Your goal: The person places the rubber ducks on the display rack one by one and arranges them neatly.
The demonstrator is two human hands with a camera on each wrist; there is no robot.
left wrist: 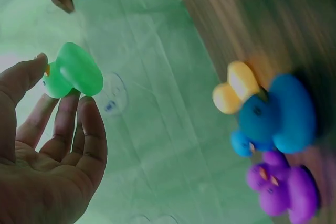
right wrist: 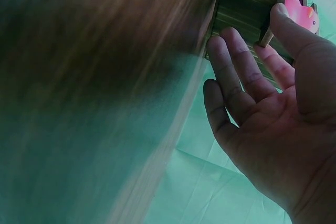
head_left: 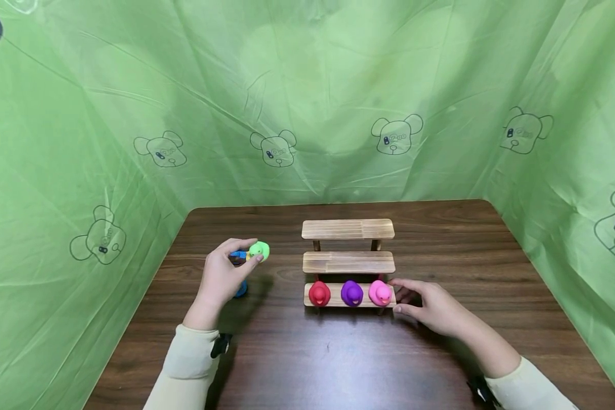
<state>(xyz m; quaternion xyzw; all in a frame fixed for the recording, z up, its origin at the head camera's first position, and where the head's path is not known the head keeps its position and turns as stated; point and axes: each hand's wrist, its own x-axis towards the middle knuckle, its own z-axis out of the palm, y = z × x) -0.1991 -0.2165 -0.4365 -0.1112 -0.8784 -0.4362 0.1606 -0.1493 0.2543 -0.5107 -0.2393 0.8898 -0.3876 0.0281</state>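
Note:
My left hand pinches a green rubber duck between thumb and fingertips, held above the table's left part. In the left wrist view, yellow, blue and purple ducks are beyond that hand. The three-tier wooden stand carries a red duck, a violet duck and a pink duck in a row on its lowest tier. At that tier's right end is my right hand, fingers loosely bent and apart, thumb and forefinger by its corners; whether they touch is unclear.
The stand's middle tier and top tier rise behind the row of ducks. Under everything is a dark brown wooden table. A green cloth with printed bear heads surrounds its back and sides.

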